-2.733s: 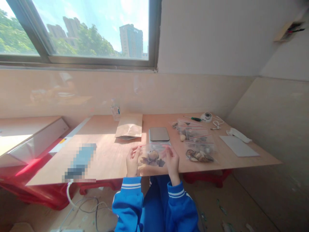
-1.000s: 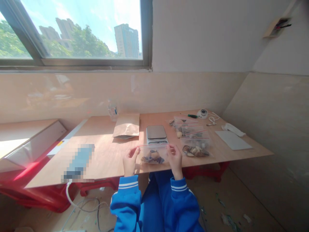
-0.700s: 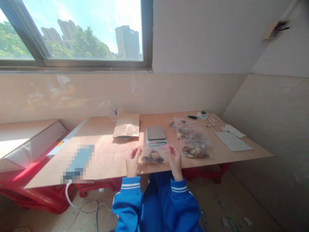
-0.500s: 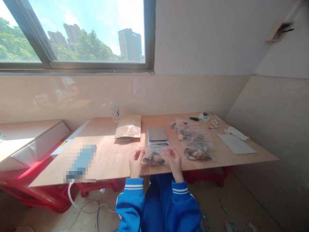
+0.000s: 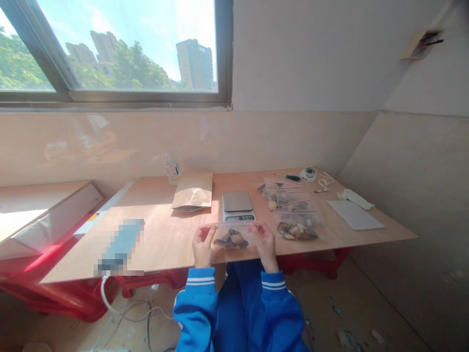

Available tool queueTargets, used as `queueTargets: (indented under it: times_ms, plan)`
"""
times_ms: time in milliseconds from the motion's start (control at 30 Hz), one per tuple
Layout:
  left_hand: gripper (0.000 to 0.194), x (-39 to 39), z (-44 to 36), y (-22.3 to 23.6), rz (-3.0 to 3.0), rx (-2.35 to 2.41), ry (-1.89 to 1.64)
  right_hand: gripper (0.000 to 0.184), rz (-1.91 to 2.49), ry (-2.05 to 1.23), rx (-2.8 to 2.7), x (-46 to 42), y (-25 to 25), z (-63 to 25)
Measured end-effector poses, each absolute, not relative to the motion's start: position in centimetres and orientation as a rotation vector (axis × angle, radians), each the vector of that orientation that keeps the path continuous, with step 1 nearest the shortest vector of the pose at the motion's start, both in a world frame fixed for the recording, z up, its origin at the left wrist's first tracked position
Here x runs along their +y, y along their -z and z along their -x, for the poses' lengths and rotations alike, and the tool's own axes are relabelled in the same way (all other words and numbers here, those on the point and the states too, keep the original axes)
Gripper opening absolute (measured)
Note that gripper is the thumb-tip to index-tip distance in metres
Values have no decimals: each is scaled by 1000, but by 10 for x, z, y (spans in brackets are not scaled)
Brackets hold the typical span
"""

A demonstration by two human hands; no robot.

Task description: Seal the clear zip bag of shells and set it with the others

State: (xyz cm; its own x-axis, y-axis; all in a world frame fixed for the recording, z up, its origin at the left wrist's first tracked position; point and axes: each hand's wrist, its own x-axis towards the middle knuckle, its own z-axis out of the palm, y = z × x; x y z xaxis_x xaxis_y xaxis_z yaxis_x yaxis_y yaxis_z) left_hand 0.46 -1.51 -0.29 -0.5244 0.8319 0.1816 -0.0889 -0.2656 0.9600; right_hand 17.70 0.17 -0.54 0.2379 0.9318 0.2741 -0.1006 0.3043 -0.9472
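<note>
Between my hands a clear zip bag (image 5: 231, 238) with a pinkish-red top strip is stretched level at the table's front edge. Dark and tan pieces, possibly dried mushrooms, lie inside it. My left hand (image 5: 203, 243) pinches the bag's top left corner. At the top right corner, my right hand (image 5: 264, 243) has its fingers closed on the strip. Just behind the bag stands a kitchen scale (image 5: 238, 203) with nothing on its plate. Right of my right hand lies another filled zip bag (image 5: 297, 229), with several more bags (image 5: 284, 193) behind it.
A brown paper pouch (image 5: 193, 191) and a clear bottle (image 5: 171, 168) stand at the back left. A blurred-out device (image 5: 120, 247) with a white cable lies left. Toward the right are a white sheet (image 5: 355, 215), a green screwdriver (image 5: 292, 177) and a small white camera (image 5: 308, 174).
Both hands have drawn slightly apart, so the bag's top strip is pulled straighter. The scale's display now shows more fully above it. My view has shifted slightly.
</note>
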Motion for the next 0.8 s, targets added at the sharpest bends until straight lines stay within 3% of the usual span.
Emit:
queueTargets:
  times_ms: [367,800]
  plan:
    - [43,-12,-12,9,-864,1279,-1637,29,946,-964,-1010,0,4,-166]
    - [40,-11,-15,12,-781,1293,-1722,26,968,-998,-968,-1,5,-166]
